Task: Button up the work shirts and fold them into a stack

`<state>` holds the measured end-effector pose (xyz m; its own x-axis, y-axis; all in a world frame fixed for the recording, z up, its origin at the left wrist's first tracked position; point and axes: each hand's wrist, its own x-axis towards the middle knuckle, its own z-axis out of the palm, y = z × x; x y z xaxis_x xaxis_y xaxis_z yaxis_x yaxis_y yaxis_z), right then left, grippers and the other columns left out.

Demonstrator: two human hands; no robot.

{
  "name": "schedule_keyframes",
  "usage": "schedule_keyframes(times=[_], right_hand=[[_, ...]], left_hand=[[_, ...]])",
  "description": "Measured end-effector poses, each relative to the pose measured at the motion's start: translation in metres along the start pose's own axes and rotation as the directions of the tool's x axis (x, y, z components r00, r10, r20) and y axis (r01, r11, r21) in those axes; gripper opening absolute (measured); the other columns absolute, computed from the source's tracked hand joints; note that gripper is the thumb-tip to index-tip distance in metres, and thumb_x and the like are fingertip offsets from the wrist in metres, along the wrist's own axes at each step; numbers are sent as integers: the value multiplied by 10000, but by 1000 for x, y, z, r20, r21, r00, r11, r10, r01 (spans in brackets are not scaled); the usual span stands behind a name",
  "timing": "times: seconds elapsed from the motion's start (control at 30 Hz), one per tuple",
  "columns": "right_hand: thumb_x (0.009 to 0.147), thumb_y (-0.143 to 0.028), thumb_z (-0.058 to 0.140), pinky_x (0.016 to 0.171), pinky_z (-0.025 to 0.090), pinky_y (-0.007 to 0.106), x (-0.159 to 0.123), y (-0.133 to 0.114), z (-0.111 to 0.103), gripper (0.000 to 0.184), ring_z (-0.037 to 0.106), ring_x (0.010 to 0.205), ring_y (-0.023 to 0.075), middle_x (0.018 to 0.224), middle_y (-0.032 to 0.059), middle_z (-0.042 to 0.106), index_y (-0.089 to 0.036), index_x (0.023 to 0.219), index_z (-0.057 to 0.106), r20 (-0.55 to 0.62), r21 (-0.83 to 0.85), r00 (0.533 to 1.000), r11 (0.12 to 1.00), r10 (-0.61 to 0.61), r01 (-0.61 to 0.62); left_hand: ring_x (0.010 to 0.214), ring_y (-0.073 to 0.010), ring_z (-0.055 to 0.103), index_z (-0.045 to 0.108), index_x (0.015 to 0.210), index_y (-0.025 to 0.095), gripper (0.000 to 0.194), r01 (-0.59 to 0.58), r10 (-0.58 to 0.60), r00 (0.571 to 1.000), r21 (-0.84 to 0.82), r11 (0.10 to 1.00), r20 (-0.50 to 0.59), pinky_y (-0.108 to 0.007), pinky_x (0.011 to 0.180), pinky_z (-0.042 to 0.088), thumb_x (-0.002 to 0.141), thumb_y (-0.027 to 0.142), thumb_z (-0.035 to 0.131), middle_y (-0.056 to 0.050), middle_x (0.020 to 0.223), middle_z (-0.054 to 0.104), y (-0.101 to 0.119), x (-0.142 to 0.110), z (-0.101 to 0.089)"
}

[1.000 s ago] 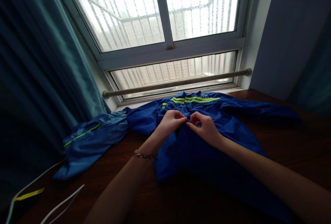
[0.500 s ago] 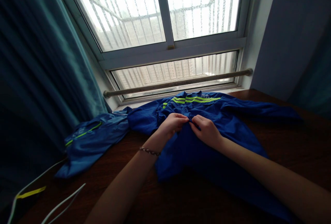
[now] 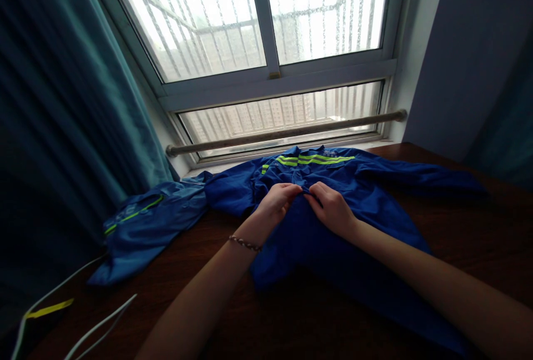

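A blue jacket [image 3: 366,204] with neon-green stripes near the collar lies spread on a dark wooden table [image 3: 478,238] under the window. My left hand [image 3: 277,202] and my right hand [image 3: 331,207] meet at the middle of its front. Each hand pinches the blue fabric, fingertips almost touching. A beaded bracelet sits on my left wrist. What lies between the fingertips besides cloth is too small to make out.
A second blue garment [image 3: 144,227] with a green stripe lies at the table's left end. White cables [image 3: 95,329] and a yellow strip [image 3: 48,309] are at the lower left. A teal curtain [image 3: 62,116] hangs left; a metal rail [image 3: 287,132] crosses the window base.
Both hands have shifted slightly away from me along the jacket front, staying pinched together on the fabric. The garments lie as before.
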<state>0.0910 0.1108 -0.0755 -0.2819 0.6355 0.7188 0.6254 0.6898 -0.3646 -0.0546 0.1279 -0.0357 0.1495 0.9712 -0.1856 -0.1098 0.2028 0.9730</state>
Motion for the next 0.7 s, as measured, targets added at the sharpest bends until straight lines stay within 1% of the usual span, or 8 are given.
schedule_keyframes(times=[0.2,0.33,0.43,0.57,0.6,0.63,0.67,0.7], right_hand=[[862,-279,414,637,370,249,1,-3,0,153,489,666,139,728,20,511,-186,752,464,5,99,999,994,48,-49],[865,-330,389,568,322,235,5,-1,-1,287,428,572,112,594,-20,433,-183,620,421,5,286,982,941,188,-181],[818,-375,439,495,273,228,8,1,-1,346,354,493,90,517,-42,350,-177,544,369,110,508,931,785,349,-355],[718,-402,523,418,255,217,11,3,0,284,348,423,79,500,-51,384,-175,594,405,462,722,751,292,472,-628],[705,-405,532,406,253,215,11,4,0,275,352,413,79,500,-49,399,-173,610,420,515,718,714,217,475,-662],[699,-411,536,399,246,214,12,4,-1,278,345,404,77,493,-50,400,-172,608,428,524,708,698,205,488,-676],[701,-416,535,396,235,213,13,5,-1,290,329,398,73,482,-52,389,-171,590,427,492,696,706,256,510,-671],[712,-419,528,399,226,213,14,5,-3,310,310,399,69,469,-54,369,-172,560,418,419,674,735,359,534,-645]], left_hand=[[469,-77,501,574,636,116,143,-58,59,997,16,998,-49,-187,474,366,523,114,661,16,514,553,-2,-1,3],[466,-82,509,577,653,121,153,-112,111,994,88,990,9,-190,476,371,528,117,665,14,532,567,-1,-3,3],[456,-70,497,579,650,117,148,-152,146,988,140,978,52,-181,470,357,530,115,665,17,529,563,1,-4,3],[470,-71,502,573,654,118,153,-174,155,980,154,973,125,-182,481,359,534,129,668,14,554,571,3,-5,1],[471,-70,500,570,660,121,157,-167,148,981,163,972,128,-181,476,354,540,137,669,15,558,568,3,-5,1],[468,-69,495,567,670,124,161,-155,134,983,177,972,124,-177,465,342,547,146,668,18,558,563,4,-5,1],[459,-66,486,562,679,129,165,-135,114,986,195,971,118,-173,447,323,554,155,666,23,553,553,4,-6,1],[445,-62,472,557,689,134,168,-111,89,990,211,971,114,-170,430,302,562,162,663,30,544,541,5,-6,1]])
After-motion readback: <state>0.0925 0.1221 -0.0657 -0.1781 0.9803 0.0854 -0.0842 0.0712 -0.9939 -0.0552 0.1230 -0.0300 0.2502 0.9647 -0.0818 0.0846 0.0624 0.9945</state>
